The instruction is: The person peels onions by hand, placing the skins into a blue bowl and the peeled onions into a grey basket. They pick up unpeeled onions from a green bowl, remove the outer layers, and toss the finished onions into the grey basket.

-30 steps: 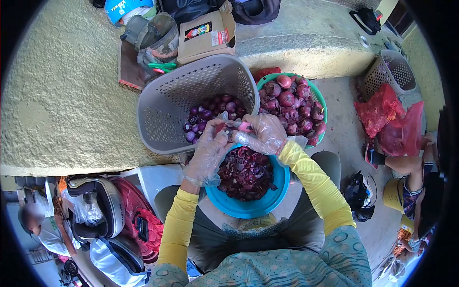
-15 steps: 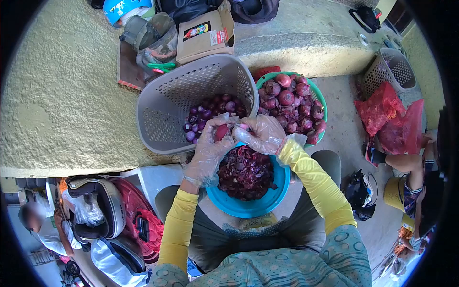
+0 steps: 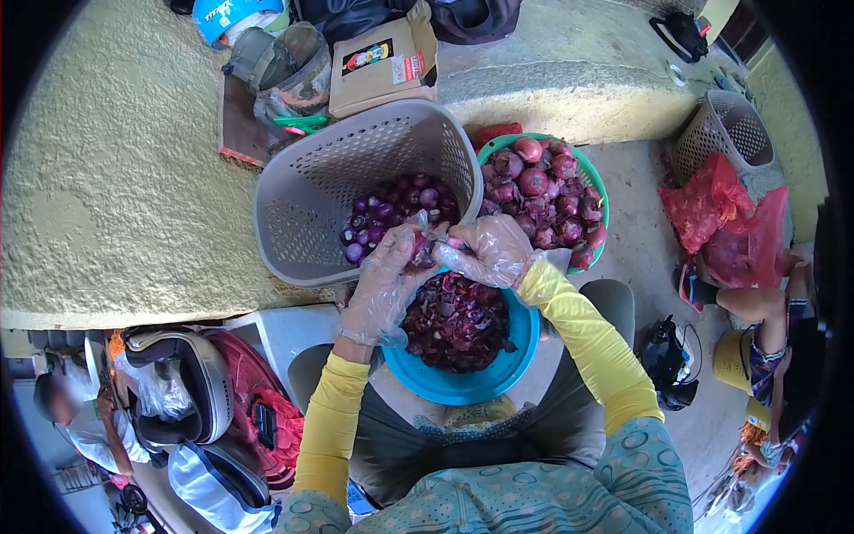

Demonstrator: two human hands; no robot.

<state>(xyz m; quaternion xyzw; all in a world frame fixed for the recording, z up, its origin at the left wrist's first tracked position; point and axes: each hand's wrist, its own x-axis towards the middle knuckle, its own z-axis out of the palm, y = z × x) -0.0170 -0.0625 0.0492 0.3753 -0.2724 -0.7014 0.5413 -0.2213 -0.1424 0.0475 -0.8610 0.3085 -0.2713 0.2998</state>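
left hand (image 3: 387, 289), right hand (image 3: 489, 252) pinch one onion (image 3: 416, 245) over one blue bowl (image 3: 463, 388).

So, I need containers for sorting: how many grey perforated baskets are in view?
2. The near basket leans at centre with peeled onions inside; the far basket sits upper right, above the red bags. Others may be hidden.
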